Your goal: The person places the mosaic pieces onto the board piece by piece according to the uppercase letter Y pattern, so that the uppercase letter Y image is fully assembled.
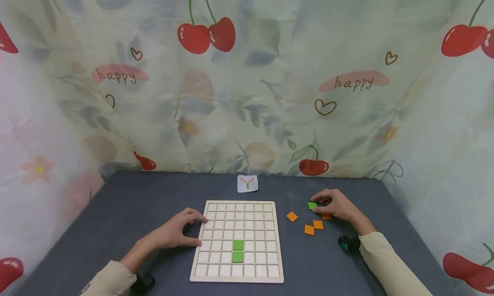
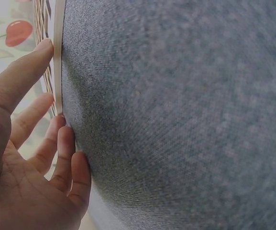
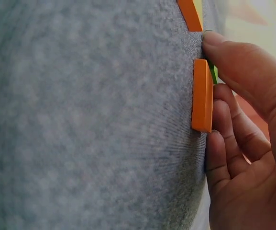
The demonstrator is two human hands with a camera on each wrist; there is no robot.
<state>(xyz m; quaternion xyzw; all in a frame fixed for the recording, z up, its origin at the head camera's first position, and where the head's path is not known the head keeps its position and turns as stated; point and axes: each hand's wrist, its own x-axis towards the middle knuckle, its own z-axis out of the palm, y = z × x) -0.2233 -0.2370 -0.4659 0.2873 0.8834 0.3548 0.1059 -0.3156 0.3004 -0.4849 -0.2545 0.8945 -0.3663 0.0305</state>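
Note:
A pale board (image 1: 198,240) marked off in a grid of square cells lies on the table. Two green square tiles (image 1: 237,256) sit in neighbouring cells of one column, near its lower middle. At the board's left edge is my left hand (image 1: 175,231), its thumb and fingertips touching the rim; in the left wrist view the fingers (image 2: 44,148) lie along that edge, fairly straight. To the right, my right hand (image 1: 336,205) pinches a loose green square tile (image 1: 312,206) between thumb and fingers. The right wrist view shows only a sliver of this tile behind an orange tile (image 3: 202,96).
Several orange square tiles (image 1: 309,230) lie loose between the board and my right hand, one partly under the hand. A small card (image 1: 247,183) with a coloured grid pattern lies beyond the board. A patterned curtain (image 1: 247,94) encloses the dark table (image 1: 166,188).

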